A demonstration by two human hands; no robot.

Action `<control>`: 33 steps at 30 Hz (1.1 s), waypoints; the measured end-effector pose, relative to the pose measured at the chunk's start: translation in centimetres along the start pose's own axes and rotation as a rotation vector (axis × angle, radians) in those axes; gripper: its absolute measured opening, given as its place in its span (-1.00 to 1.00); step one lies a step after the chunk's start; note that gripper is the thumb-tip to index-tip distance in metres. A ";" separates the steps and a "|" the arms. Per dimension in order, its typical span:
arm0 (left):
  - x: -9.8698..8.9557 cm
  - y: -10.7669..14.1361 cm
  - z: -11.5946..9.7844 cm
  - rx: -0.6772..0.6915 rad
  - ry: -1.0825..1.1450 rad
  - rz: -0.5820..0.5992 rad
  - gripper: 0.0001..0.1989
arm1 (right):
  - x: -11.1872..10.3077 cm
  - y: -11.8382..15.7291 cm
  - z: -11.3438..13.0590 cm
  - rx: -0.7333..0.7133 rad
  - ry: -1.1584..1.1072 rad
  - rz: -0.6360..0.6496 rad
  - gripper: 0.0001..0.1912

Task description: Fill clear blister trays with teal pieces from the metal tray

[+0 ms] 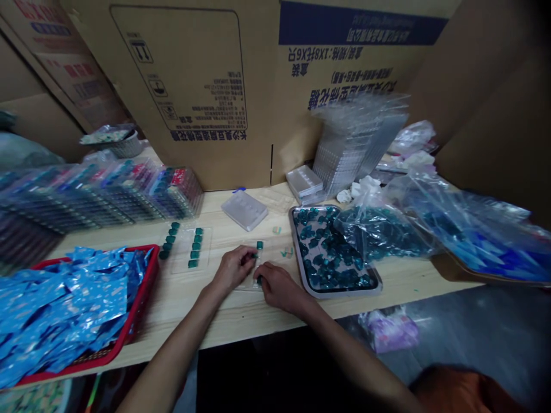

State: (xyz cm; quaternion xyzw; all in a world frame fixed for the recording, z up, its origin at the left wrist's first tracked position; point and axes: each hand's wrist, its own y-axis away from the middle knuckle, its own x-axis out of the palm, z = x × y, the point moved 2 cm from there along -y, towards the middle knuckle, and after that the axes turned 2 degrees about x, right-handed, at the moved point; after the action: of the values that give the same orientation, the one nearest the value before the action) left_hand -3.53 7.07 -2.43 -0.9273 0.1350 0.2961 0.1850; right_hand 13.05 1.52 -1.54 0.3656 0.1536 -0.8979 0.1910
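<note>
Both hands work over a clear plastic tray (247, 282) on the wooden table. A green piece (259, 245) sits in its upper slot. My left hand (233, 268) is at the tray's left side, fingertips pinched on a small dark green piece mostly hidden by them. My right hand (279, 288) is closed at the lower slots, its thumb and fingers on another dark green piece (259, 280). To the left, another clear tray (183, 252) holds a column of several green pieces (195, 246), with a further column (169, 241) beside it.
A metal tray (301, 269) of green pieces stands right of my hands, a plastic bag (383, 229) overlapping it. A red basket (146, 292) of blue packets is at left. Stacked clear trays (340, 160) and filled packs (172, 192) stand before a large cardboard box (193, 74).
</note>
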 end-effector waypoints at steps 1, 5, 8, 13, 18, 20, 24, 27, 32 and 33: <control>-0.1 0.3 0.3 -0.067 0.052 -0.022 -0.76 | -0.2 -0.1 0.0 -0.012 -0.002 0.015 -0.69; -0.6 1.5 1.3 -0.329 0.428 -0.113 -0.71 | -0.6 -0.8 -0.4 -0.054 -0.019 0.048 -0.70; -1.1 1.8 1.4 -0.459 0.664 -0.181 -0.63 | -0.5 -1.0 -0.8 -0.071 -0.043 0.043 -0.69; -1.3 0.8 1.1 -0.456 0.703 -0.265 -0.59 | -0.1 -0.8 -1.1 -0.082 -0.056 0.031 -0.69; -1.2 -1.1 1.0 -0.250 0.297 -0.239 -0.80 | -0.1 -0.7 -1.0 -0.077 -0.057 0.021 -0.70; -1.2 -1.8 0.8 -0.102 0.084 -0.171 -0.87 | -0.1 -0.6 -1.0 -0.070 -0.065 0.017 -0.70; -1.1 -2.6 0.6 0.081 -0.090 -0.030 -0.84 | 0.1 -0.6 -1.0 -0.066 -0.066 0.014 -0.69; -0.9 -2.5 0.5 0.132 -0.111 -0.013 -0.83 | 0.2 -0.6 -1.0 -0.063 -0.066 0.017 -0.69; -0.5 -2.2 0.4 0.174 -0.094 -0.002 -0.82 | 0.0 -0.7 -0.9 -0.076 -0.072 0.023 -0.69; -0.5 -2.2 0.4 0.180 -0.093 0.014 -0.82 | 0.0 -0.7 -0.9 -0.078 -0.075 0.024 -0.69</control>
State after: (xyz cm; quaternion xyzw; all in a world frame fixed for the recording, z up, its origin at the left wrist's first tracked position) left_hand -3.29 9.21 -1.87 -0.8911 0.1588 0.3269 0.2717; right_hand 13.30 2.51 -2.08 0.3259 0.1768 -0.9019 0.2216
